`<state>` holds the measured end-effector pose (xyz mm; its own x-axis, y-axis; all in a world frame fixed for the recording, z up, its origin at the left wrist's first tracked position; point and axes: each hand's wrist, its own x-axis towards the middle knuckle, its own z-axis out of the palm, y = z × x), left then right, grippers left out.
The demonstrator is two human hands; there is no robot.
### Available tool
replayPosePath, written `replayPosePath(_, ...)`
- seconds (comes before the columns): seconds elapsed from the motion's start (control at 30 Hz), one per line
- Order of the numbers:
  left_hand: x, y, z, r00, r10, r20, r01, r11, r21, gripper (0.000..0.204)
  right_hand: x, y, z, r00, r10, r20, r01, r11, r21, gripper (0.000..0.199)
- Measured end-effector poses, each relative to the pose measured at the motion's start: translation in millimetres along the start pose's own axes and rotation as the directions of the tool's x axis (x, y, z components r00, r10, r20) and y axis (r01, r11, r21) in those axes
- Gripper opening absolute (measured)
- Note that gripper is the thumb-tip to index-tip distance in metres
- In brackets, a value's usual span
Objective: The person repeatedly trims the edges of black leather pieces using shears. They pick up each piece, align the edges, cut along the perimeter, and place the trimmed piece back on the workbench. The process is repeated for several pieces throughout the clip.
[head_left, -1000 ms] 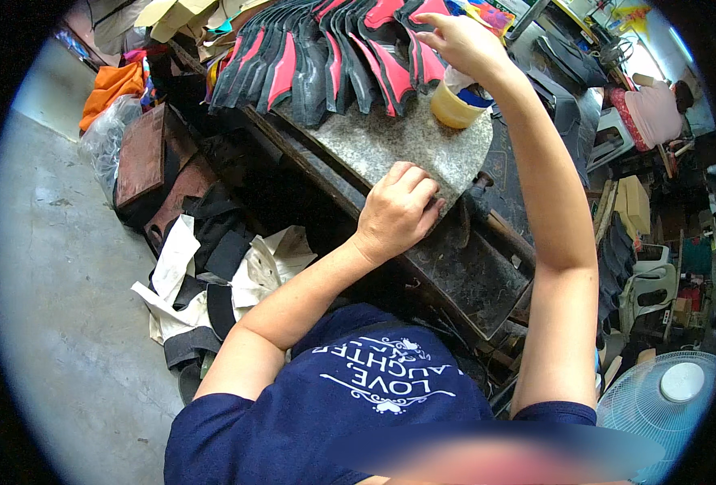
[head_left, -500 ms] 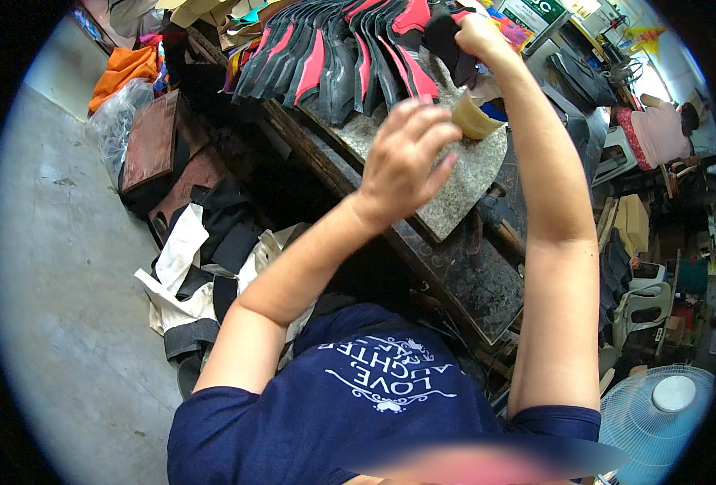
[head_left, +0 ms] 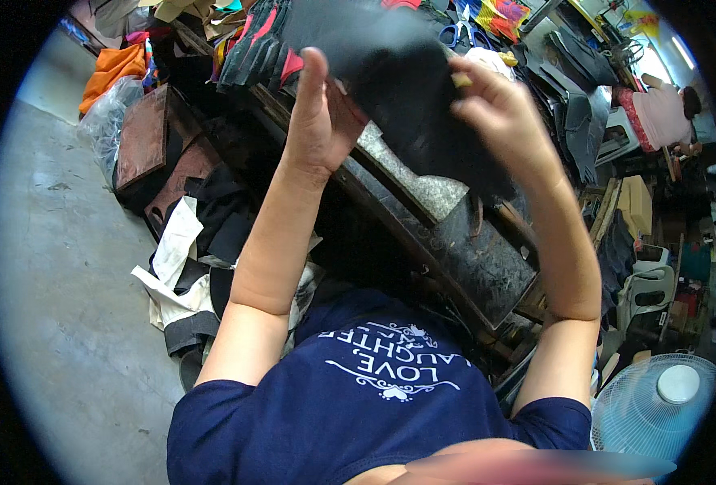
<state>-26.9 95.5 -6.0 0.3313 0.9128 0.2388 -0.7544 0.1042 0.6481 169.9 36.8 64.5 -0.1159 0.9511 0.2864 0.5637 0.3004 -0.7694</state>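
A large, limp black sheet [head_left: 423, 105] hangs raised over the stone slab [head_left: 443, 194], its upper part blurred. My left hand [head_left: 330, 121] is at its left edge, thumb up and palm toward it; the fingers go behind the sheet and are mostly hidden. At the sheet's right edge is my right hand [head_left: 503, 113], smeared by motion, with its fingers curled. A tiny yellowish bit shows at those fingertips, too small to name. Behind the sheet, black and pink cut pieces [head_left: 261, 44] lie in an overlapping row, now largely covered.
Blue-handled scissors [head_left: 465, 34] lie beyond the sheet, near colourful cloth [head_left: 495, 16]. More black pieces [head_left: 568, 105] are stacked on the right. Scraps [head_left: 182, 242] lie heaped below the bench's left edge. A fan [head_left: 657, 404] stands at lower right; another person [head_left: 661, 117] sits farther off.
My right hand has come nearer from the far end of the bench. The black sheet is now up between my hands, covering the yellowish ring and much of the slab. My left hand has turned thumb-up.
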Motion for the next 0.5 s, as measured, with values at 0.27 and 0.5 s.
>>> replayPosePath(0.27, -30.3, -0.4, 1.9, 0.985, -0.169, -0.017, 0.17, 0.982, 0.081, 0.031, -18.2, 59.9, -24.3, 0.932, -0.302, -0.201, -0.061, 0.414, -0.908, 0.082)
replayPosePath(0.5, -43.4, -4.9, 8.3, 0.988, -0.156, 0.012, 0.155, 0.984, 0.09, 0.034, 19.8, 123.3, -19.5, 0.927, -0.281, -0.248, -0.024, 0.616, -0.787, 0.089)
